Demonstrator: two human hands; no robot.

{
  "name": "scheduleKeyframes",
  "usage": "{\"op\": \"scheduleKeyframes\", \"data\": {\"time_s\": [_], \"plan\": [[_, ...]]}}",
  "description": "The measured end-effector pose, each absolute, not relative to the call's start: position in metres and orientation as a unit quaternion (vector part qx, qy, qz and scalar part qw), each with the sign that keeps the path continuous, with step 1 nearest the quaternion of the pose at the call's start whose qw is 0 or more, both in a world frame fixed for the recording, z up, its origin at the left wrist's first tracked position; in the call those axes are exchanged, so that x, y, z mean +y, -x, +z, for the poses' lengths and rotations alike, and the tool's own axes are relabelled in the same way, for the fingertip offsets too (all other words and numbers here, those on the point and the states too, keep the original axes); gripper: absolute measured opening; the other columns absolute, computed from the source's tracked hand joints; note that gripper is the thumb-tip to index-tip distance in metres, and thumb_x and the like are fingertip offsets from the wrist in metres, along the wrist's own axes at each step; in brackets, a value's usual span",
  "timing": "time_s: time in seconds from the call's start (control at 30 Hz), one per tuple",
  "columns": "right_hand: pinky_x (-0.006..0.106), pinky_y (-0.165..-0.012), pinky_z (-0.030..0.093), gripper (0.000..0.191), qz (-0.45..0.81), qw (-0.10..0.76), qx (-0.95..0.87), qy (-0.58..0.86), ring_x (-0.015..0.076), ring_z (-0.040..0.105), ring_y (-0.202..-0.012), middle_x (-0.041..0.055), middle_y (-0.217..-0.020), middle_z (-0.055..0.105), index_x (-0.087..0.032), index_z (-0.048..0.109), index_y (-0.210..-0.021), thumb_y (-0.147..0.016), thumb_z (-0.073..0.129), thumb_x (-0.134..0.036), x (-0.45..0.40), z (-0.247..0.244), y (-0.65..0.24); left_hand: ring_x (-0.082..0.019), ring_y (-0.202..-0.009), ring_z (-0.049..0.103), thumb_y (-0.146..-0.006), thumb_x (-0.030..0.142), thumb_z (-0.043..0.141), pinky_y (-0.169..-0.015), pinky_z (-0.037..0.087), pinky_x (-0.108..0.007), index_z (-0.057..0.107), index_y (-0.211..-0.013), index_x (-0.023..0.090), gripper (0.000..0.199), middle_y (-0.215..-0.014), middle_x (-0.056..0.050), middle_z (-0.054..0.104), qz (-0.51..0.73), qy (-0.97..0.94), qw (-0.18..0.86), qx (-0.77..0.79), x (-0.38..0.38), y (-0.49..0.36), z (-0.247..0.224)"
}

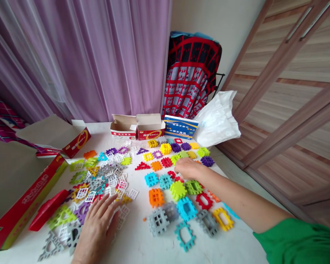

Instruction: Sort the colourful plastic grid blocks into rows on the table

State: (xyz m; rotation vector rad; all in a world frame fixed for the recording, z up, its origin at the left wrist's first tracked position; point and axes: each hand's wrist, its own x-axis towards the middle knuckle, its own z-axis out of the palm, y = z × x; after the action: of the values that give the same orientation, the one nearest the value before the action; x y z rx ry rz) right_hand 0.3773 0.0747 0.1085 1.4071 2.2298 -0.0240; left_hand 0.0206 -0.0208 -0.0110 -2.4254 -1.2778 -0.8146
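Note:
My left hand [99,223] rests low over a heap of loose plastic building pieces, fingers stretched out. White window-shaped pieces [121,183] and a purple piece [81,211] lie by its fingertips. Further off, my right hand [189,168] reaches across sorted interlocking blocks with its fingers curled downward; whatever they pinch is hidden. Red pieces [171,175] are just below its fingertips, and a lime green piece [175,158] sits beside its knuckles. Nearer me lie a lime block [178,190], a blue block [186,209], a grey block [158,221] and a turquoise frame [184,236].
A large open box [44,192] stands at the left, with a red triangular piece [48,211] beside it. Small open cartons [151,132], a blue box [180,127] and a white bag [218,119] line the table's back. A cloth-covered chair [192,73] stands behind.

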Motion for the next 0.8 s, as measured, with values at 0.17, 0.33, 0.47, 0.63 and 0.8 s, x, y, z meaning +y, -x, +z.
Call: {"op": "scheduleKeyframes", "data": {"time_s": [0.17,0.33,0.47,0.63,0.8], "plan": [[0.033,-0.083,0.051,0.023,0.005,0.280,0.829,-0.484,0.0273,0.068,-0.099,0.0148,-0.102,0.075,-0.015,0.077,-0.096,-0.074,0.070,-0.022,0.074,0.100,-0.377,-0.028,-0.109,0.066,-0.087,0.033,0.051,-0.093,0.050,-0.045,0.057,-0.123,0.033,0.036,-0.118,-0.005,0.072,-0.298,0.824,0.165,-0.452,-0.050,-0.005,-0.015],[0.032,-0.087,0.050,0.023,-0.024,0.242,0.821,-0.516,0.0269,0.068,-0.100,0.0126,-0.098,0.075,-0.017,0.077,-0.088,-0.065,0.075,-0.014,0.075,0.090,-0.376,-0.029,-0.108,0.066,-0.086,0.028,0.051,-0.087,0.053,-0.046,0.047,-0.139,0.034,0.054,-0.118,-0.006,0.071,-0.308,0.827,0.169,-0.439,-0.058,0.002,-0.018],[0.032,-0.086,0.051,0.022,-0.035,0.252,0.811,-0.526,0.0265,0.069,-0.097,0.0120,-0.097,0.076,-0.018,0.076,-0.086,-0.064,0.075,-0.015,0.077,0.088,-0.375,-0.029,-0.109,0.065,-0.087,0.026,0.050,-0.087,0.053,-0.045,0.042,-0.144,0.032,0.058,-0.119,-0.007,0.071,-0.325,0.827,0.161,-0.430,-0.057,0.003,-0.019],[0.033,-0.082,0.051,0.015,-0.031,0.258,0.819,-0.511,0.0270,0.069,-0.093,0.0119,-0.093,0.075,-0.016,0.076,-0.085,-0.073,0.071,-0.023,0.084,0.098,-0.378,-0.030,-0.105,0.066,-0.087,0.027,0.050,-0.084,0.053,-0.046,0.049,-0.137,0.031,0.050,-0.117,-0.008,0.071,-0.316,0.826,0.168,-0.435,-0.057,0.001,-0.019],[0.031,-0.076,0.048,0.010,-0.061,0.226,0.826,-0.513,0.0236,0.067,-0.088,0.0068,-0.091,0.075,-0.019,0.073,-0.082,-0.074,0.070,-0.024,0.099,0.102,-0.376,-0.030,-0.105,0.066,-0.087,0.025,0.050,-0.083,0.054,-0.046,0.054,-0.128,0.026,0.041,-0.114,-0.010,0.072,-0.307,0.829,0.178,-0.433,-0.061,-0.002,-0.016]]}}
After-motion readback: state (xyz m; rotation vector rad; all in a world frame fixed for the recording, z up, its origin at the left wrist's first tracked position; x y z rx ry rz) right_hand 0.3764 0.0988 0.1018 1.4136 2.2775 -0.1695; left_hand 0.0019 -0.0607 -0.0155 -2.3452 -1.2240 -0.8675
